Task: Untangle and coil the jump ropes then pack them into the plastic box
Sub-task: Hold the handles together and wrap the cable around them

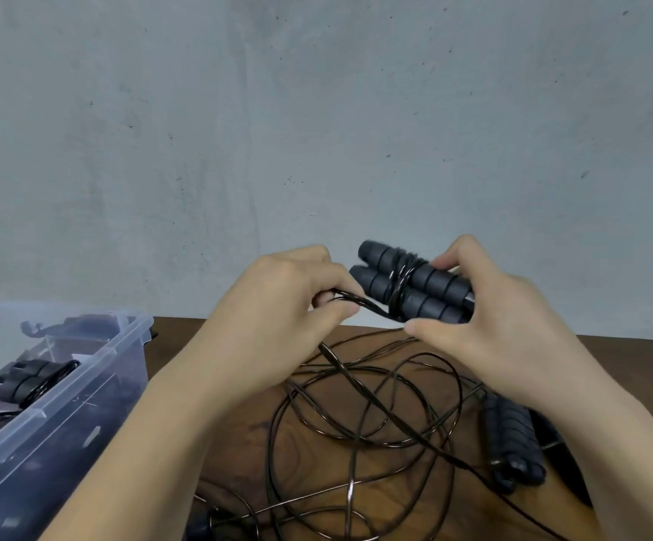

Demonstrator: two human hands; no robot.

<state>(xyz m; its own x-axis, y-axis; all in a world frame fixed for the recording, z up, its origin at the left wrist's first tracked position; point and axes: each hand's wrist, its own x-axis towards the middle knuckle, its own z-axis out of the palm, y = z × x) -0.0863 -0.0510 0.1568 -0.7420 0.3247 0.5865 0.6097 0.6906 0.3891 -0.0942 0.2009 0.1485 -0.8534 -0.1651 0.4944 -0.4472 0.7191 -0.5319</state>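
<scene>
Now, mottled grey concrete wall [317, 111] behind, dark brown wooden desk [239, 443] below. Right grip [504, 326] holds two black foam handles [426, 290]; left grip [278, 306] pinches their thin black cord [360, 304].

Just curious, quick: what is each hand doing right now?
Left hand: pinches the black cord.
Right hand: grips the two foam handles.

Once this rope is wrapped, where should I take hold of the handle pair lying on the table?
Probably across the middle of both foam handles, from above: they lie side by side, flat on the table, so one grasp spans both.
</scene>
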